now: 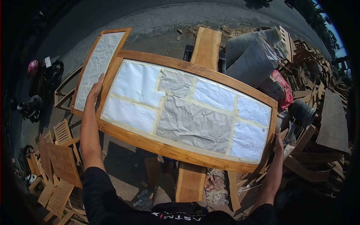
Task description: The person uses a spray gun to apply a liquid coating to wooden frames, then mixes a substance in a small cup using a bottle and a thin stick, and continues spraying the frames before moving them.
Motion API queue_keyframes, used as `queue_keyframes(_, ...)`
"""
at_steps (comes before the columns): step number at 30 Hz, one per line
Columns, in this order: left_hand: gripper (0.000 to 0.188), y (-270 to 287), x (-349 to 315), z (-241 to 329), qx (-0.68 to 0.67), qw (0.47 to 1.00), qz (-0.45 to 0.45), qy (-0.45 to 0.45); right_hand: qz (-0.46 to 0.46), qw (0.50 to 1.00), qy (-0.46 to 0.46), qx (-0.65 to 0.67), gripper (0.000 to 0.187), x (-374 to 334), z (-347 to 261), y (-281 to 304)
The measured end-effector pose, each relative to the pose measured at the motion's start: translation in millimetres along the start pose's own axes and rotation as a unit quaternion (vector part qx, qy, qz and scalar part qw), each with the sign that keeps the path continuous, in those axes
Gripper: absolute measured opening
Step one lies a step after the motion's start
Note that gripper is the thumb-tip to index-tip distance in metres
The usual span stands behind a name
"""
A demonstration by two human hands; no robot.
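A large wooden frame [165, 158] lies across the view in front of me, tilted down to the right. Taped sheets of white and grey-brown paper [195, 122] cover the panel inside it. My left hand [96, 89] grips the frame's left end, with the thumb side upward and most fingers hidden. At the opposite end my right hand [278, 143] holds the right edge, its fingers partly out of sight. A smaller paper-covered wooden frame [100, 52] stands close beside my left hand. A thick wooden plank [205, 47] runs beneath the large frame and shows again near my body.
Scrap wood [307, 71] is heaped on the right, alongside full sacks [251, 56] and a dark bucket [302, 113]. Slatted wooden chairs [60, 195] and a brown board [64, 163] stand at lower left. Motorbikes [32, 107] are parked on the far left, near the road [157, 22].
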State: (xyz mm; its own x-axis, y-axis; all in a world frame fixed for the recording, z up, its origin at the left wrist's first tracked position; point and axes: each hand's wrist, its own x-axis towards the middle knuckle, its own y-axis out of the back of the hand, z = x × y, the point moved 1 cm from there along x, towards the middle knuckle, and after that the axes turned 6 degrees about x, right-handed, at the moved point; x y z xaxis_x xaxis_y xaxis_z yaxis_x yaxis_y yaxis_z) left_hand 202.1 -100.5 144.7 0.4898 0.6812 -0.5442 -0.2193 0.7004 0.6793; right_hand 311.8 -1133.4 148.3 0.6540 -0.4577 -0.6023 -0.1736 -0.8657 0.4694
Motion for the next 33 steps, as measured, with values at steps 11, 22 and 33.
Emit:
queue_keyframes(11, 0.107, 59, -210, -186, -0.139, 0.982, 0.049, 0.118, -0.217, 0.955, 0.142, -0.144, 0.094, 35, -161, -48)
queue_keyframes(22, 0.111, -27, -468, -349, -0.286, 0.918, 0.161, 0.224, -0.132, 0.877, 0.311, -0.342, 0.102, 50, -305, -157)
queue_keyframes(33, 0.096, -194, -657, -417, -0.485, 0.806, 0.25, 0.228, -0.289, 0.799, 0.357, -0.388, 0.1, 8, -400, -337)
